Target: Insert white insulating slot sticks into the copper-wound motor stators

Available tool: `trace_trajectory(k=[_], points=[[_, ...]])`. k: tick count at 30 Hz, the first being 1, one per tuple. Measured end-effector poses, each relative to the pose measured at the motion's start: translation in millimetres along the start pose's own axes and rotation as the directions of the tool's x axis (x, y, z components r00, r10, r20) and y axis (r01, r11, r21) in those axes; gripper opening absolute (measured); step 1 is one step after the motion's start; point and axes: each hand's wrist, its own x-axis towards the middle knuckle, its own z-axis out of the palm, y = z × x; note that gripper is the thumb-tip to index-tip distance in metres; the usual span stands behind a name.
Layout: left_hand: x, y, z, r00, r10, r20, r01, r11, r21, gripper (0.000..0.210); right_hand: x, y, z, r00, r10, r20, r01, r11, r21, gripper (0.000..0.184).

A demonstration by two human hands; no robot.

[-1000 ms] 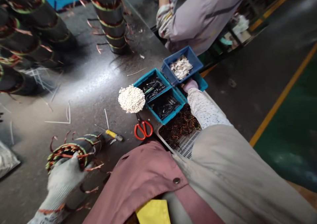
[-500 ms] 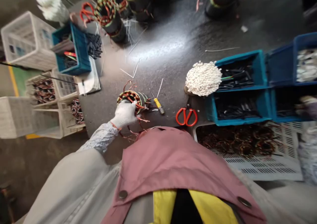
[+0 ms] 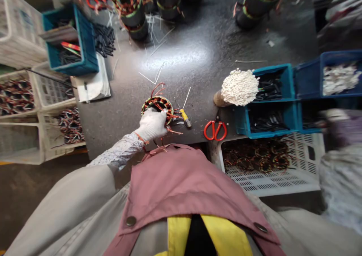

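My left hand (image 3: 153, 124), in a white glove, is closed on the near rim of a wound motor stator (image 3: 144, 105). The stator's round opening faces up, and copper-coloured wire leads stick out around it. Just right of it lies a yellow-handled tool (image 3: 185, 118), followed by red-handled scissors (image 3: 215, 130). Far to the right, my right hand (image 3: 336, 115) is blurred, over or at the edge of a dark blue bin (image 3: 307, 129). Its fingers are smeared, and whether it holds anything does not show.
A bundle of thin white rods (image 3: 240, 87) stands beside blue bins (image 3: 294, 110) of black sleeves. Below them sits a white crate (image 3: 299, 176) of wound parts. More stators (image 3: 132, 14) stand at the back; crates (image 3: 42, 135) line the left. Another person's sleeve (image 3: 345, 10) shows top right.
The stator has turned from lying tilted to opening upward under my left hand. My right hand has come further into view, slightly leftward over the bin. The whole view has shifted.
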Motion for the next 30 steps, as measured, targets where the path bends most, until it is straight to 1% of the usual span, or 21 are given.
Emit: trace_trajectory(k=[1,2,3,4,5,6,8,10,13,17,21,25,27,30], points=[[1,0,0.8,1.000,-0.007,0.000,0.007,1.000,0.001,0.061,-31,-17,6,0.988,0.098,0.116,-0.113,0.986,0.126,0.046],[1,-1,1.8,1.000,-0.015,-0.004,0.015,1.000,0.004,0.061,-64,-38,16,0.941,0.095,0.325,-0.187,0.945,0.266,0.025],[2,-1,2.7,1.000,-0.023,-0.009,0.023,1.000,0.007,0.062,-95,-61,29,0.864,0.002,0.503,-0.188,0.929,0.320,0.019],[3,-1,3.6,0.999,-0.030,-0.015,0.030,1.000,0.008,0.062,-122,-86,44,0.801,-0.133,0.584,-0.111,0.925,0.364,0.020],[3,-2,4.3,0.999,-0.034,-0.020,0.034,0.999,0.007,0.063,-142,-111,60,0.748,-0.300,0.593,0.031,0.907,0.419,0.021],[4,-2,4.9,0.999,-0.027,-0.026,0.027,1.000,0.005,0.062,-156,-132,74,0.694,-0.409,0.592,0.152,0.887,0.435,0.023],[4,-2,5.5,0.999,0.004,-0.033,-0.004,1.000,0.002,0.059,-165,-163,93,0.628,-0.543,0.557,0.361,0.838,0.409,0.028],[5,-2,5.4,0.998,0.045,-0.044,-0.045,0.999,0.003,0.056,-160,-178,98,0.589,-0.586,0.556,0.495,0.806,0.325,0.030],[5,-3,4.8,0.996,0.077,-0.043,-0.077,0.997,-0.011,0.054,-147,-182,91,0.537,-0.593,0.600,0.598,0.769,0.225,0.032],[5,-2,4.2,0.996,0.087,-0.020,-0.087,0.996,-0.036,0.055,-142,-181,81,0.501,-0.627,0.596,0.639,0.733,0.234,0.034],[5,-2,5.1,0.996,0.092,-0.019,-0.093,0.994,-0.049,0.057,-140,-179,77,0.489,-0.648,0.584,0.638,0.722,0.267,0.039],[5,-2,6.2,0.994,0.098,-0.050,-0.101,0.993,-0.067,0.055,-137,-182,77,0.476,-0.653,0.590,0.632,0.720,0.287,0.035],[5,-2,6.2,0.994,0.100,-0.053,-0.103,0.993,-0.060,0.056,-134,-185,78,0.479,-0.656,0.584,0.636,0.718,0.284,0.032],[5,-2,6.0,0.995,0.091,-0.040,-0.092,0.995,-0.040,0.056,-132,-189,81,0.502,-0.691,0.521,0.628,0.705,0.329,0.028]])
